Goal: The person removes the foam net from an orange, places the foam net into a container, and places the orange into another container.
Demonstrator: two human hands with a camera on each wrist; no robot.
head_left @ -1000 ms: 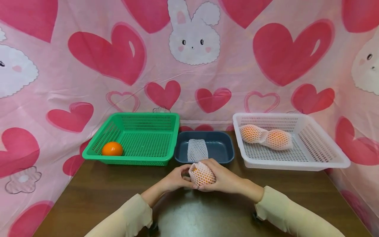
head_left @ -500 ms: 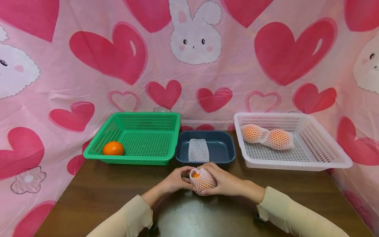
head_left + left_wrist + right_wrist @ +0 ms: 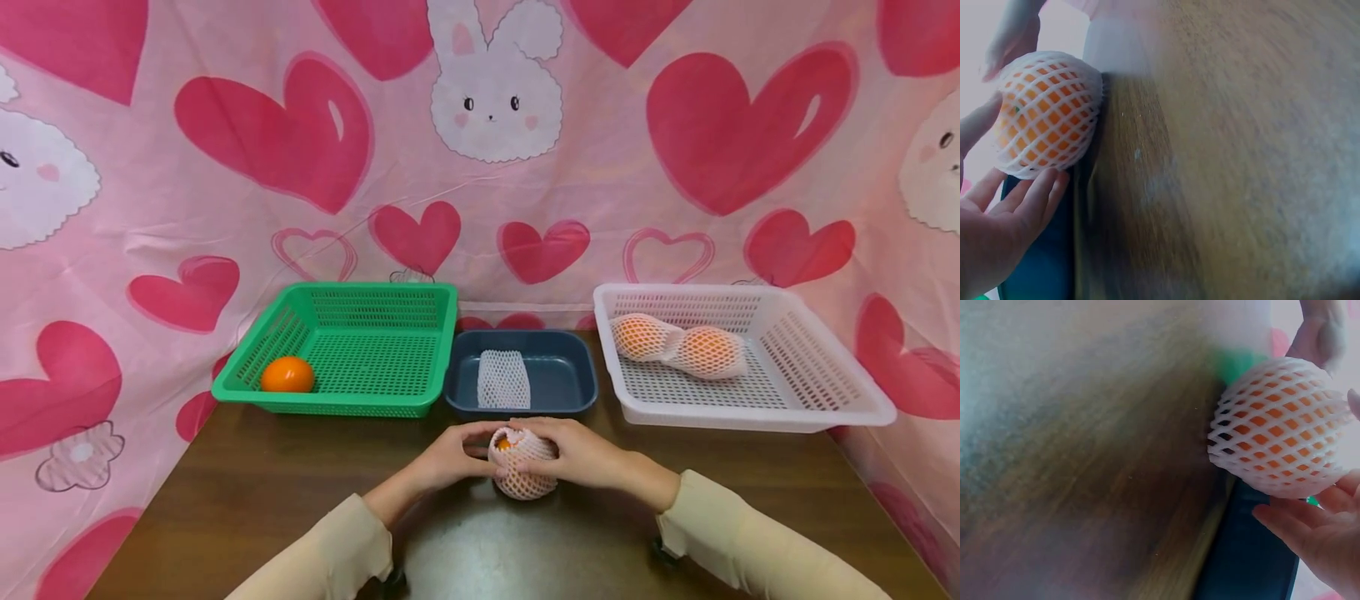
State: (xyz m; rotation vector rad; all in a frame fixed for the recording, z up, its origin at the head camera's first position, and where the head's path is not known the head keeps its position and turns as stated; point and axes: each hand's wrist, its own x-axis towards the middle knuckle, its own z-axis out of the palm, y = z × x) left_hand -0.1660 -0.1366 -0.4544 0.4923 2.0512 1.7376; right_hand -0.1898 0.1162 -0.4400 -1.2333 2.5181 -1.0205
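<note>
An orange in a white foam net sleeve is between my two hands, just above or on the table. My left hand grips its left side, thumb and fingers curved around the net. From the right, my right hand holds it, fingers over the top and thumb on the front. At the upper left, bare orange skin shows through the sleeve's mouth. Both wrist views show the foam net stretched over the fruit; the lower end of the sleeve extends a little past it. Whether the orange touches the table I cannot tell.
A green basket at back left holds one bare orange. The dark blue tray in the middle holds a flat foam net sleeve. At back right, a white basket holds two netted oranges.
The netted orange has moved slightly right and down and turned more upright, its sleeve mouth now facing more upward. Both hands have shifted slightly right with it, still holding it.
</note>
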